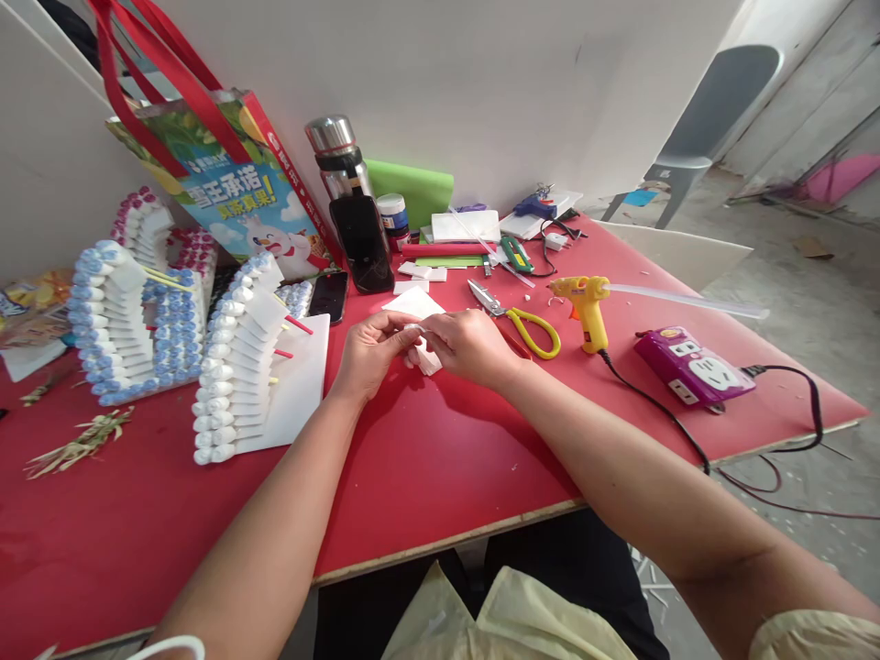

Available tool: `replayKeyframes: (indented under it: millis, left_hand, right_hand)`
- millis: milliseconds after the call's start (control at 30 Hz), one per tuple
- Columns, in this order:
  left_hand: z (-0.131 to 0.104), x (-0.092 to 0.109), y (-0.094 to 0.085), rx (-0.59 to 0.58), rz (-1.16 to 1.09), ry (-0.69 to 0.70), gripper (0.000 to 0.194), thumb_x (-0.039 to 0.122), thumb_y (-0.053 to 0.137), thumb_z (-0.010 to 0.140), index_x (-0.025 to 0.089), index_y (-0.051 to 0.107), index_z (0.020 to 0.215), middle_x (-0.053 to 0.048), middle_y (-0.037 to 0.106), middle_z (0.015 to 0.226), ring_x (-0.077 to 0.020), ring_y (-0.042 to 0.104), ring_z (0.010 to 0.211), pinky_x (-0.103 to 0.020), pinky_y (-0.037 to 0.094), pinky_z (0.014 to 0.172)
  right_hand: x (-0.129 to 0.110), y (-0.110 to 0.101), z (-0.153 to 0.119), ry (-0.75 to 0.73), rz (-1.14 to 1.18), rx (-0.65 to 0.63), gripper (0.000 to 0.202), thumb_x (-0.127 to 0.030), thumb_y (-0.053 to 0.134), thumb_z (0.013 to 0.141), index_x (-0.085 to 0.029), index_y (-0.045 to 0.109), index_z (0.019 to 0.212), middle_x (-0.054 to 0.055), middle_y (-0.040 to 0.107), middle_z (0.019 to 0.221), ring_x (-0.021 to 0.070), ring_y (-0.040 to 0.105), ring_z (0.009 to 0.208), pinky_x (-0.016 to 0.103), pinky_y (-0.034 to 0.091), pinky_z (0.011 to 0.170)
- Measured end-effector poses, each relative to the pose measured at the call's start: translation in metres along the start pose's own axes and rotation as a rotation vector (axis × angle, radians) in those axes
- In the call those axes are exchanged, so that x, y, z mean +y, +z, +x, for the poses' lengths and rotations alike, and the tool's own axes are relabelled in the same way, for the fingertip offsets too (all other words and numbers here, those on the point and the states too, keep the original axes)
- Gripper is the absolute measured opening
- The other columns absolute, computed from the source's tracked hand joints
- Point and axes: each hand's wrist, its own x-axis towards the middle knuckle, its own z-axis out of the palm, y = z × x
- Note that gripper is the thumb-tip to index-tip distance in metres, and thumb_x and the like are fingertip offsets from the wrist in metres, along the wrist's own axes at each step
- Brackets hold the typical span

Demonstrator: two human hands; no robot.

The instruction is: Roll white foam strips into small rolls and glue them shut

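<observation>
My left hand (375,353) and my right hand (474,346) meet over the middle of the red table, fingers pinched together. Between them is a small piece of white paper (430,359), partly covered by the fingers; its lower end hangs below them. Just behind the hands lies a white sheet (414,301). To the left of my left hand stands a fan-shaped row of white paper rolls and card pieces (237,367) on a white board. Yellow-handled scissors (533,330) lie beyond my right hand.
A yellow glue gun (586,312) with a glue stick stands at right, its cord near a purple power strip (698,367). At the back are a steel flask (336,156), a black phone (362,240) and a printed bag (240,183). A blue-and-white paper structure (114,321) stands left.
</observation>
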Motion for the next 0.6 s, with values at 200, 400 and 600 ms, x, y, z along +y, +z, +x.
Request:
replayKeyframes:
  millis: [200,400,600]
  left_hand:
    - [0.0,0.005,-0.001,0.076,0.094,0.078,0.023,0.034,0.08,0.076,0.017,0.072,0.091,0.0,0.067,0.063,-0.0119,0.059,0.048,-0.025,0.049,0.05]
    - [0.0,0.004,-0.004,0.015,0.123,0.113,0.024,0.035,0.08,0.076,0.018,0.073,0.091,-0.002,0.068,0.069,-0.0119,0.058,0.052,-0.026,0.049,0.053]
    - [-0.001,0.006,-0.004,-0.053,0.148,0.1,0.02,0.032,0.08,0.077,0.02,0.074,0.092,-0.001,0.066,0.07,-0.0115,0.056,0.054,-0.026,0.048,0.056]
  right_hand:
    - [0.004,-0.007,0.01,0.538,1.042,-0.176,0.058,-0.065,0.04,0.096,-0.015,0.062,0.079,0.013,0.072,0.079,0.0165,0.065,0.056,0.028,0.053,0.055]
    - [0.016,-0.008,0.014,0.824,1.461,-0.479,0.046,-0.049,0.04,0.101,-0.011,0.063,0.087,0.01,0.069,0.072,0.0137,0.062,0.053,0.025,0.055,0.049]
    - [0.015,-0.01,0.01,0.773,1.559,-0.551,0.025,-0.035,0.056,0.098,-0.013,0.061,0.086,-0.003,0.053,0.059,0.0069,0.049,0.045,0.019,0.05,0.044]
